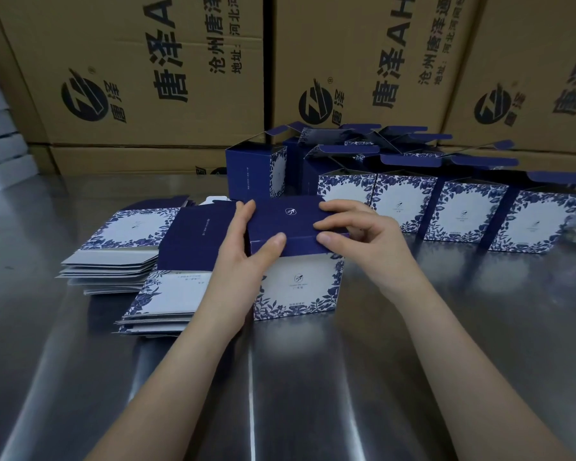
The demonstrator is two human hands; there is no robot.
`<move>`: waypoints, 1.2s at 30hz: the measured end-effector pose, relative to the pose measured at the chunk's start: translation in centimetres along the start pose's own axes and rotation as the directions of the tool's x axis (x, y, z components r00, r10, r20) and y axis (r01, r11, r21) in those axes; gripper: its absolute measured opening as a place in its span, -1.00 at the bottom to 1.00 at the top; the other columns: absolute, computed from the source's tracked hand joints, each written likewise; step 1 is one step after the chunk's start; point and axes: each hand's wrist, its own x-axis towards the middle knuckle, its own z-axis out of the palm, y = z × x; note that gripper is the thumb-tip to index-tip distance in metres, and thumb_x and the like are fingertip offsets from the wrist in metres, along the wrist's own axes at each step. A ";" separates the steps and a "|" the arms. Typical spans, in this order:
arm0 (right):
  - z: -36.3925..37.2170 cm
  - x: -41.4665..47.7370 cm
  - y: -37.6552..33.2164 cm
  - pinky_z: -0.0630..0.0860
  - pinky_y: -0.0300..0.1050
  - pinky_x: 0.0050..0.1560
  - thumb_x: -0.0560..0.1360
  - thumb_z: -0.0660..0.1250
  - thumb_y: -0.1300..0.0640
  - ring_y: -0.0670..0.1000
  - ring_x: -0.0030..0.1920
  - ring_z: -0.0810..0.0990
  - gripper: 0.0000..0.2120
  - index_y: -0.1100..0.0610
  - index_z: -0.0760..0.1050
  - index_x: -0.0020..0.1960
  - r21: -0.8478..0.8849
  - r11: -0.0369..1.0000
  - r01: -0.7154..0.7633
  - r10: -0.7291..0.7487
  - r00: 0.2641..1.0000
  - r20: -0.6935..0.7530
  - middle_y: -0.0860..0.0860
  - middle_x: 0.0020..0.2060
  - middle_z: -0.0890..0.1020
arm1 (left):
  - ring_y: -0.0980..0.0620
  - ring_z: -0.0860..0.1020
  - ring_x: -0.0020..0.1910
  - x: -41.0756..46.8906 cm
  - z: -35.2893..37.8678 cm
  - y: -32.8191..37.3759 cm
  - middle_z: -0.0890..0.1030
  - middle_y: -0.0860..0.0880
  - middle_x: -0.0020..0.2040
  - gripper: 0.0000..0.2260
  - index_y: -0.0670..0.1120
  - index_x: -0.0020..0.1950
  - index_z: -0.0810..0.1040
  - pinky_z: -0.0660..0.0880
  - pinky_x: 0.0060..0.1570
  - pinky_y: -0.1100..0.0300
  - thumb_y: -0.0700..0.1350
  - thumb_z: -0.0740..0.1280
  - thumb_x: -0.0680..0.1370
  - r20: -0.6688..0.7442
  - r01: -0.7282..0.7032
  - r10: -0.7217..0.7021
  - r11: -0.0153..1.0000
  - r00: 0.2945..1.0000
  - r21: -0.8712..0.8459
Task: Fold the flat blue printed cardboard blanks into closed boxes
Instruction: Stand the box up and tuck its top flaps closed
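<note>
A blue and white floral box (296, 284) stands on the steel table (313, 377) in front of me. Its dark blue lid flap lies folded down over the top. My left hand (243, 247) grips the box's left side, thumb pressing the lid's front edge. My right hand (356, 237) holds the lid's right end, thumb and fingers pinching the flap at the corner. Two stacks of flat blanks lie to the left: a near stack (167, 301) and a far stack (120, 247).
Several erected boxes with open top flaps (446, 207) stand in rows behind and to the right. Large brown shipping cartons (167, 78) form a wall at the table's back. White boxes (0, 134) are stacked at the far left.
</note>
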 end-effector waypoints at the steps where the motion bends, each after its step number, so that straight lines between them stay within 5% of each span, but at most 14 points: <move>1: 0.0 0.0 0.0 0.53 -0.23 0.01 0.40 0.44 0.39 -0.19 0.03 0.57 -0.76 0.07 0.65 -0.08 0.006 1.000 -0.007 0.007 1.000 -0.007 0.07 0.15 0.56 | 0.15 0.30 0.49 0.0 0.1 0.0 0.26 0.13 0.56 -0.45 0.11 0.51 0.32 0.35 0.45 0.02 -0.05 0.42 0.55 -0.015 -0.028 0.029 0.998 0.999 0.049; 5: 0.3 0.1 0.1 0.52 -0.11 0.16 0.40 0.44 0.41 -0.06 0.12 0.56 -0.75 0.11 0.65 -0.04 0.004 1.000 -0.011 0.011 0.998 -0.060 0.10 0.16 0.56 | 0.20 0.34 0.45 0.0 0.4 0.0 0.32 0.10 0.54 -0.54 0.10 0.48 0.38 0.36 0.42 0.13 -0.11 0.36 0.59 -0.083 -0.096 0.109 0.985 0.991 0.145; 8: 0.8 0.1 0.4 0.55 -0.10 0.09 0.39 0.45 0.39 -0.03 0.10 0.58 -0.76 0.06 0.66 -0.10 -0.007 1.000 0.008 -0.008 0.996 -0.091 0.03 0.11 0.57 | 0.56 0.31 0.28 -0.1 0.6 -0.3 0.27 0.08 0.56 -0.61 0.16 0.40 0.46 0.34 0.23 0.51 -0.14 0.34 0.60 -0.087 -0.159 0.176 0.971 0.981 0.179; 10: 1.1 0.1 0.6 0.56 -0.16 -0.02 0.39 0.45 0.40 -0.06 0.05 0.58 -0.75 0.05 0.66 -0.14 0.008 1.000 0.021 -0.020 0.995 -0.102 0.01 0.09 0.57 | 0.69 0.26 0.18 -0.3 0.7 -0.4 0.23 0.04 0.57 -0.66 0.17 0.29 0.53 0.32 0.08 0.59 -0.19 0.35 0.60 -0.098 -0.227 0.255 0.946 0.962 0.232; 16: 1.1 0.3 1.4 0.53 0.19 0.14 0.39 0.48 0.35 0.10 0.15 0.57 -0.77 0.01 0.66 -0.16 -0.053 0.998 0.044 -0.050 0.992 -0.116 -0.01 0.12 0.56 | 0.03 0.32 0.50 -0.4 1.1 -0.7 0.45 0.05 0.38 -0.76 0.00 0.08 0.67 0.25 0.17 0.61 -0.31 0.39 0.55 -0.138 -0.346 0.410 0.876 0.902 0.336; 21: 1.3 0.3 1.5 0.54 0.22 0.09 0.40 0.47 0.33 -0.01 0.13 0.58 -0.79 0.01 0.64 -0.18 -0.100 0.990 0.098 -0.110 0.986 -0.123 -0.02 0.03 0.61 | 0.00 0.37 0.47 -0.1 1.4 -1.0 0.53 0.07 0.25 -0.81 -0.12 0.06 0.69 0.29 0.32 0.48 -0.34 0.39 0.54 -0.167 -0.339 0.413 0.875 0.896 0.345; 25: 1.3 0.3 1.3 0.52 0.18 0.14 0.41 0.46 0.36 -0.04 0.12 0.57 -0.75 0.00 0.63 -0.18 -0.127 0.987 0.095 -0.108 0.988 -0.106 -0.06 -0.05 0.62 | 0.00 0.34 0.49 -0.1 1.3 -0.9 0.51 0.06 0.29 -0.80 -0.09 0.06 0.69 0.30 0.24 0.53 -0.33 0.38 0.54 -0.156 -0.345 0.410 0.880 0.899 0.325; 31: 1.6 0.1 0.6 0.40 -0.33 0.16 0.39 0.48 0.33 -0.21 0.06 0.53 -0.75 0.02 0.65 -0.04 -0.131 0.988 0.081 -0.090 0.994 -0.064 0.06 -0.01 0.57 | 0.01 0.27 0.51 -0.4 1.4 -0.7 0.50 -0.02 0.37 -0.79 -0.07 0.06 0.70 0.28 0.05 0.63 -0.34 0.41 0.53 -0.120 -0.405 0.463 0.854 0.878 0.327; 36: 2.3 0.1 0.5 0.38 -0.40 0.10 0.39 0.47 0.36 -0.26 0.01 0.50 -0.75 0.02 0.64 -0.12 -0.107 0.992 0.064 -0.077 0.990 -0.121 0.03 -0.05 0.55 | 0.02 0.39 0.44 -0.1 1.8 -0.6 0.58 0.05 0.21 -0.86 -0.10 0.00 0.71 0.27 0.14 0.58 -0.29 0.45 0.50 -0.160 -0.365 0.443 0.858 0.882 0.363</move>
